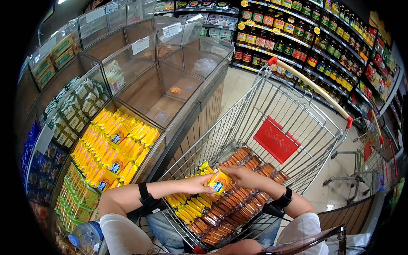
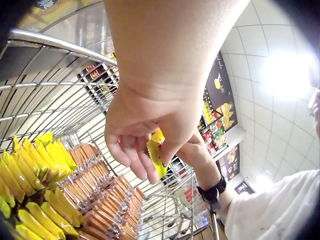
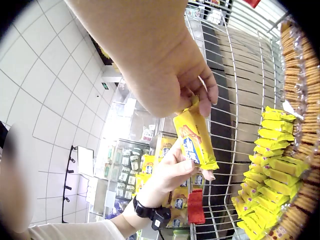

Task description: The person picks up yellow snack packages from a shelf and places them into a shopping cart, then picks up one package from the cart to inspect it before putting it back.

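Between both hands, above the shopping cart, is a yellow snack packet with a blue label. My left hand grips one end, its thumb lying along the wrapper in the right wrist view. At the opposite end, my right hand pinches the wrapper's edge between thumb and fingers. Below the hands, rows of yellow packets stand in the cart beside rows of brown biscuits in clear wrap. In the left wrist view, the left hand hides much of the held packet.
Left of the cart, a display bin holds more yellow packets, with green packets nearer. A bottle with a blue cap lies at lower left. Shelves of jars line the back; another cart stands at right.
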Demonstrator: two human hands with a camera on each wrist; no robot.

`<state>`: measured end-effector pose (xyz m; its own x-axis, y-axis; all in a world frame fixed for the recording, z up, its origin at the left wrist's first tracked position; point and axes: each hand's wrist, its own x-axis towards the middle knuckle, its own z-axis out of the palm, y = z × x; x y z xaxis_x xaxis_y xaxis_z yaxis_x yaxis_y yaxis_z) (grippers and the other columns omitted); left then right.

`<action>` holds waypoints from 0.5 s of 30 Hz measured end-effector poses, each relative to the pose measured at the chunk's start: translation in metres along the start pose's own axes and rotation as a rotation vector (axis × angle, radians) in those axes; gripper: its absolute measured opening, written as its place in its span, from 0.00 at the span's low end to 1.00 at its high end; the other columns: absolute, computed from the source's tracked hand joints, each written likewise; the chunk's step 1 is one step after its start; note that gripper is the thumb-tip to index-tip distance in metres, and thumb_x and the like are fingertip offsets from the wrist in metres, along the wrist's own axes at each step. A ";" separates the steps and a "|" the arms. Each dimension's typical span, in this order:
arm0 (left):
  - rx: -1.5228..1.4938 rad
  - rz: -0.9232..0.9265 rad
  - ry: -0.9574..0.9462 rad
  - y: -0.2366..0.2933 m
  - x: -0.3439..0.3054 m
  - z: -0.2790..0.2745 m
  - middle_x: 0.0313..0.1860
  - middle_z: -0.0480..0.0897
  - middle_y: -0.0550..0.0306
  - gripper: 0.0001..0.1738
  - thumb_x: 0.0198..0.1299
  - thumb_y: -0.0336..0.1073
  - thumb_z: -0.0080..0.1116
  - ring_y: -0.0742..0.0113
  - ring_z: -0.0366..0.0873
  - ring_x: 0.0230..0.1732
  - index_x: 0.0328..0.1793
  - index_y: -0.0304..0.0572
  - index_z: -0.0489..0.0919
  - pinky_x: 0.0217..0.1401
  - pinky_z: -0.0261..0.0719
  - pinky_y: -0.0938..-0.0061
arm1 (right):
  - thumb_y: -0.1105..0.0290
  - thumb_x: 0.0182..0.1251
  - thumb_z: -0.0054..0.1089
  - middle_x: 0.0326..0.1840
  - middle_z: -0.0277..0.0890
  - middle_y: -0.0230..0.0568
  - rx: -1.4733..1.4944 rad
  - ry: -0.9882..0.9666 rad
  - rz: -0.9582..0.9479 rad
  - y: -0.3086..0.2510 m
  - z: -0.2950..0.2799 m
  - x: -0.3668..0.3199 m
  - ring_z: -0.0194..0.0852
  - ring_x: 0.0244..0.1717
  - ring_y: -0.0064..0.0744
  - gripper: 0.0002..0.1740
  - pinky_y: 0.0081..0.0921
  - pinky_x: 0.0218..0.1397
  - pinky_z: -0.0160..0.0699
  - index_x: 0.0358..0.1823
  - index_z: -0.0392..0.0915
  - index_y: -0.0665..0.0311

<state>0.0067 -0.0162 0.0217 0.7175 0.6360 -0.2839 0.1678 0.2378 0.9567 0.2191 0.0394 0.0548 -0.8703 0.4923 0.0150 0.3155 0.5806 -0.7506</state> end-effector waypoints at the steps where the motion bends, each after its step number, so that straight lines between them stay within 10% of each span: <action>1: -0.001 -0.009 0.003 0.001 -0.001 0.001 0.42 0.74 0.55 0.22 0.60 0.33 0.47 0.70 0.75 0.41 0.59 0.40 0.57 0.45 0.74 0.77 | 0.83 0.52 0.40 0.49 0.66 0.57 0.012 -0.017 0.016 -0.002 -0.001 0.000 0.67 0.50 0.48 0.29 0.30 0.51 0.65 0.59 0.59 0.64; 15: 0.015 -0.024 -0.029 -0.009 0.002 -0.002 0.45 0.73 0.54 0.23 0.60 0.32 0.46 0.69 0.75 0.42 0.60 0.41 0.55 0.45 0.75 0.77 | 0.83 0.51 0.40 0.46 0.67 0.57 -0.030 -0.025 -0.014 0.009 0.006 -0.001 0.68 0.46 0.48 0.32 0.31 0.48 0.66 0.62 0.57 0.60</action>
<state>0.0050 -0.0160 0.0128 0.7327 0.6084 -0.3051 0.1953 0.2414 0.9506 0.2202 0.0399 0.0439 -0.8836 0.4682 0.0087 0.3142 0.6064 -0.7305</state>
